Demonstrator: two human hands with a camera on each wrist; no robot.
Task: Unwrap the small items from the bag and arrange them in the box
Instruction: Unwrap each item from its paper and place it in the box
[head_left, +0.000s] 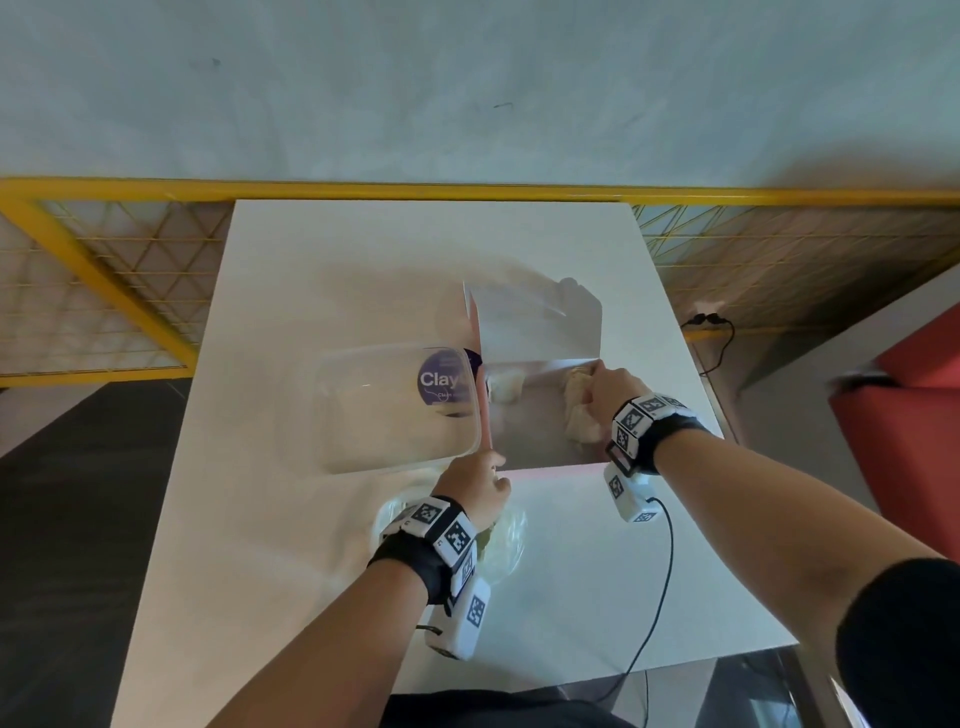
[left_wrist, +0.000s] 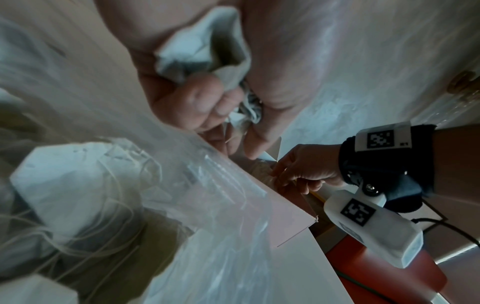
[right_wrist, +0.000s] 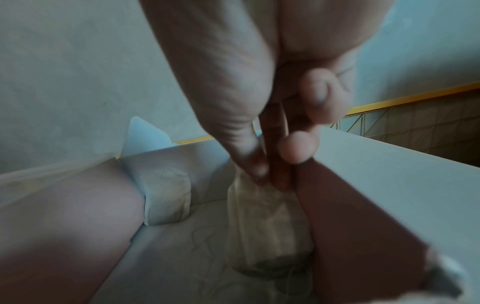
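An open white box (head_left: 540, 454) with its lid (head_left: 540, 322) raised stands mid-table. Inside it, my right hand (head_left: 608, 389) pinches the top of a cream unwrapped item (right_wrist: 259, 216) that stands against the right wall (right_wrist: 389, 174). A second pale item (head_left: 504, 387) sits in the far left corner (right_wrist: 166, 195). My left hand (head_left: 480, 480) rests at the box's near left corner, fingers curled round a crumpled white wrapper (left_wrist: 197, 47). Beneath that wrist lies the clear plastic bag (head_left: 506, 545), with a white wrapped item (left_wrist: 59, 185) in it.
A clear plastic tub (head_left: 389, 410) with a purple label lies left of the box, touching it. A black cable (head_left: 660, 587) runs from my right wrist across the table's near right. A yellow mesh railing (head_left: 104, 291) stands beyond the table's far edge.
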